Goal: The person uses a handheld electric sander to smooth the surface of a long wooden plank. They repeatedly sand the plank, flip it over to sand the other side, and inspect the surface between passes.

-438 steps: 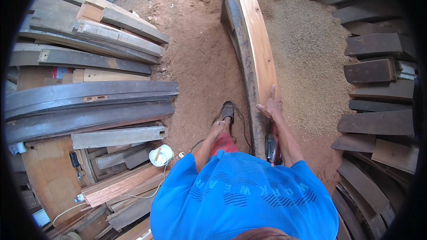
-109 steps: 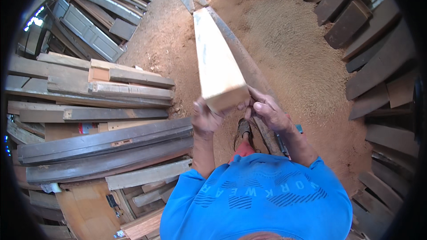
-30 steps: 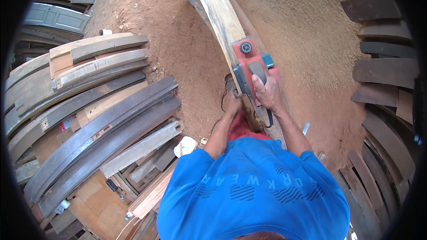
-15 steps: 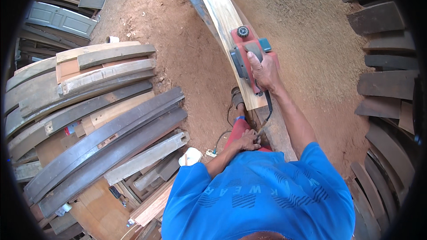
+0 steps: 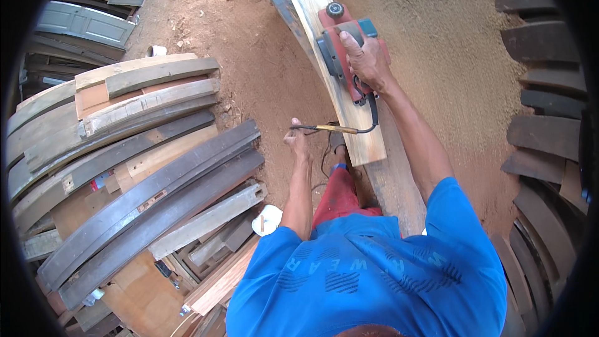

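A red and grey electric hand planer (image 5: 353, 50) rests on a pale wooden plank (image 5: 363, 140). My right hand (image 5: 368, 61) is wrapped round its handle, the thumb lying along the top. From the planer's rear a black power cord (image 5: 374, 112) curves down and across the plank; a yellowish sleeve or wrapping covers part of it. Out to the left of the plank, my left hand (image 5: 298, 137) is closed on the cord and holds it off to the side. The plank lies on a darker, weathered board (image 5: 399, 181).
Stacked old timber boards (image 5: 150, 168) fill the left side, with a white bucket (image 5: 267, 219) at their near end. More dark boards (image 5: 543, 118) line the right. Sawdust and shavings (image 5: 449, 56) cover the ground. My red-trousered leg (image 5: 337, 196) stands beside the plank.
My left hand has moved from near my lap forward and left, drawing the cord out sideways across the plank. The planer has slid slightly forward along the plank with my right hand.
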The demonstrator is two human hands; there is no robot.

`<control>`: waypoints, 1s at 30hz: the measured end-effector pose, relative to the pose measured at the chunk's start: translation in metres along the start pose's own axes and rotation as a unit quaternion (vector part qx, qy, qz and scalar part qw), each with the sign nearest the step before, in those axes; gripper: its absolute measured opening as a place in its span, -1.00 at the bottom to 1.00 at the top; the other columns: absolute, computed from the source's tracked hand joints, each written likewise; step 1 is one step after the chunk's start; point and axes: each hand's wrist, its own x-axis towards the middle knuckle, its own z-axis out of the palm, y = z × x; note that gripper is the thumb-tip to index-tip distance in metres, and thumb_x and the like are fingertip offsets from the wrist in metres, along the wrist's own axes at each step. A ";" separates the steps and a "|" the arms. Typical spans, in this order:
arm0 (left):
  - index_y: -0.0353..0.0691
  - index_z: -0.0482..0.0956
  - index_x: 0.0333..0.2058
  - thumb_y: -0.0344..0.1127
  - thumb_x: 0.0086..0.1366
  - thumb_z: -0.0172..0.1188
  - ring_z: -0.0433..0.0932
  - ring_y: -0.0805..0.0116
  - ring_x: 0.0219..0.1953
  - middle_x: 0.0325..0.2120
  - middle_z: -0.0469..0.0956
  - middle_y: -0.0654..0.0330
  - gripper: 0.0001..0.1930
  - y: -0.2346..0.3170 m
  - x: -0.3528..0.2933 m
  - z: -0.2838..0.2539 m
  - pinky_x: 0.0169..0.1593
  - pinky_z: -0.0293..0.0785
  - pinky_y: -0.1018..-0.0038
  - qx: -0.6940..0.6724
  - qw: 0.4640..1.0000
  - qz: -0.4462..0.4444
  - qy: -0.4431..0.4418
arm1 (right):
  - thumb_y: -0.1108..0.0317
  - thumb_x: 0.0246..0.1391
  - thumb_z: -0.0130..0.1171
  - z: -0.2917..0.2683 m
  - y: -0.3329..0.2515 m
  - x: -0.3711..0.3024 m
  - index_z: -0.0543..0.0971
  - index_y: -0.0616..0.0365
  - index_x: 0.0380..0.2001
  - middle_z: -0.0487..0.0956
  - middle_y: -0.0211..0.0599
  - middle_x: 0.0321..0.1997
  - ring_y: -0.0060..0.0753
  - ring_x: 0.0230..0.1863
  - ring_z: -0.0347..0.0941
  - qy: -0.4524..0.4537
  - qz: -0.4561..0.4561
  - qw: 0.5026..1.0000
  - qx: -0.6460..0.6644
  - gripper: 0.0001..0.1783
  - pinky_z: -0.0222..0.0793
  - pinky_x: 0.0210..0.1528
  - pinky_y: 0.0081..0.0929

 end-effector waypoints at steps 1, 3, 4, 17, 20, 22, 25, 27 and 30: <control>-0.25 0.49 -0.06 0.35 0.38 0.14 0.41 0.37 -0.45 -0.43 0.43 0.23 -0.34 0.029 0.003 0.015 -0.32 0.34 0.35 -0.045 0.998 -0.024 -0.039 | -0.42 0.25 0.09 -0.002 0.003 0.007 0.63 0.18 -0.26 0.50 -0.46 -0.60 -0.54 -0.56 0.46 0.011 0.003 1.000 -0.011 -0.25 0.41 -0.47 -0.45; -0.32 0.33 0.21 0.51 0.31 0.05 0.40 0.42 -0.34 -0.12 0.47 0.01 -0.07 0.085 0.000 0.051 -0.31 0.32 0.44 -0.114 0.988 -0.077 -0.072 | -0.39 0.26 0.09 -0.001 0.003 0.023 0.63 0.19 -0.25 0.50 -0.46 -0.60 -0.53 -0.56 0.47 0.023 0.004 1.000 -0.020 -0.27 0.40 -0.47 -0.44; -0.38 0.06 0.35 0.58 0.29 -0.03 0.42 0.36 -0.17 0.12 0.34 -0.12 0.09 0.093 0.011 0.061 -0.18 0.38 0.41 -0.130 0.983 -0.065 -0.115 | -0.37 0.27 0.09 0.002 -0.001 0.028 0.63 0.20 -0.24 0.50 -0.46 -0.60 -0.53 -0.56 0.47 0.025 0.000 1.000 -0.017 -0.28 0.40 -0.47 -0.44; -0.27 0.46 0.17 0.36 0.53 -0.26 0.53 0.22 0.07 0.01 0.57 0.09 -0.25 0.259 0.082 0.165 0.15 0.47 0.23 -0.069 0.932 0.187 -0.303 | -0.52 0.16 0.06 0.014 -0.006 0.115 0.67 0.22 -0.36 0.54 -0.38 -0.63 -0.46 -0.51 0.51 0.010 -0.001 0.999 -0.042 -0.14 0.43 -0.41 -0.38; -0.33 0.52 -0.21 0.18 0.60 -0.31 0.55 0.14 -0.19 -0.28 0.60 0.03 -0.36 0.263 0.098 0.192 -0.02 0.45 0.19 -0.091 0.957 0.173 -0.215 | -0.50 0.18 0.07 0.019 -0.016 0.130 0.67 0.21 -0.33 0.53 -0.40 -0.62 -0.48 -0.50 0.51 0.005 -0.019 0.999 -0.036 -0.17 0.42 -0.40 -0.40; -0.36 0.50 -0.21 0.16 0.60 -0.33 0.61 -0.09 -0.19 -0.29 0.61 -0.13 -0.35 0.243 0.137 0.203 -0.05 0.46 0.09 -0.028 0.970 0.201 -0.133 | -0.44 0.22 0.08 0.027 -0.024 0.142 0.67 0.20 -0.30 0.53 -0.41 -0.62 -0.50 -0.50 0.51 -0.023 -0.021 0.999 -0.023 -0.22 0.42 -0.41 -0.40; -0.39 0.48 -0.16 0.18 0.58 -0.36 0.59 -0.26 -0.24 -0.32 0.59 -0.20 -0.33 0.267 0.127 0.218 -0.10 0.44 -0.03 0.013 0.961 0.270 -0.063 | -0.43 0.24 0.08 0.024 -0.025 0.163 0.68 0.19 -0.31 0.54 -0.40 -0.62 -0.50 -0.49 0.51 -0.011 -0.013 1.000 -0.022 -0.23 0.42 -0.40 -0.39; -0.40 0.47 -0.15 0.17 0.58 -0.36 0.57 -0.31 -0.21 -0.30 0.58 -0.25 -0.34 0.288 0.127 0.220 -0.09 0.41 -0.07 -0.007 0.951 0.287 -0.113 | -0.43 0.24 0.07 0.027 -0.023 0.174 0.69 0.18 -0.31 0.55 -0.39 -0.62 -0.50 -0.47 0.52 -0.006 0.000 0.999 -0.038 -0.23 0.42 -0.39 -0.38; -0.41 0.46 -0.12 0.13 0.58 -0.36 0.53 -0.38 -0.13 -0.25 0.55 -0.32 -0.36 0.285 0.150 0.223 -0.04 0.37 -0.10 -0.003 0.952 0.293 -0.090 | -0.49 0.22 0.02 0.034 -0.038 0.189 0.69 0.18 -0.31 0.58 -0.35 -0.60 -0.44 -0.46 0.54 -0.021 -0.028 0.998 -0.046 -0.18 0.43 -0.36 -0.34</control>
